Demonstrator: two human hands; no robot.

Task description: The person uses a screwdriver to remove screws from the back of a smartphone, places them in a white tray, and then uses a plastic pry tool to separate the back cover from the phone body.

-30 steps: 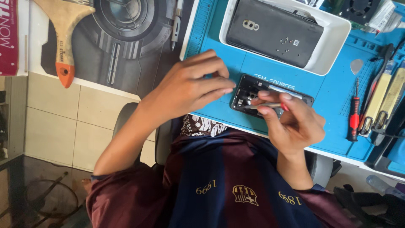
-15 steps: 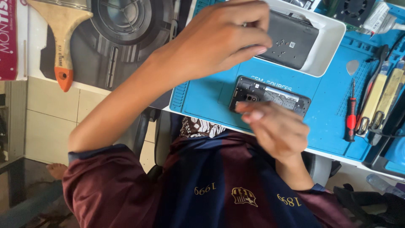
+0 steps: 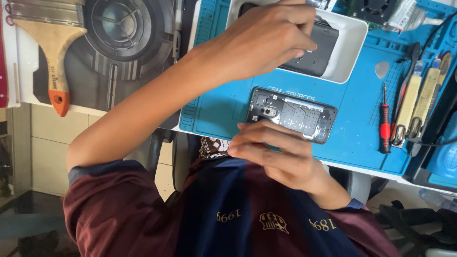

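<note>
1. Two hands at work, both the same person's. The left hand is up over the one white tray at the back of the bench, with its fingers curled down onto the one dark back cover lying inside. Can't tell if it's actually gripping the cover or just resting on it.
2. The right hand sits at the near edge of the blue mat, fingers bunched close together and just touching the near side of the phone. If there's anything pinched in there, I can't see it.
3. One opened phone, back off and insides showing, lying flat in the middle of the mat, between the two hands and just in front of the tray.
4. Over on the right side of the mat: one red-handled screwdriver, two yellowish flat tools side by side, and one small grey pick.
5. Far left, well away from the mat, one wide paintbrush with an orange-tipped wooden handle.
</note>
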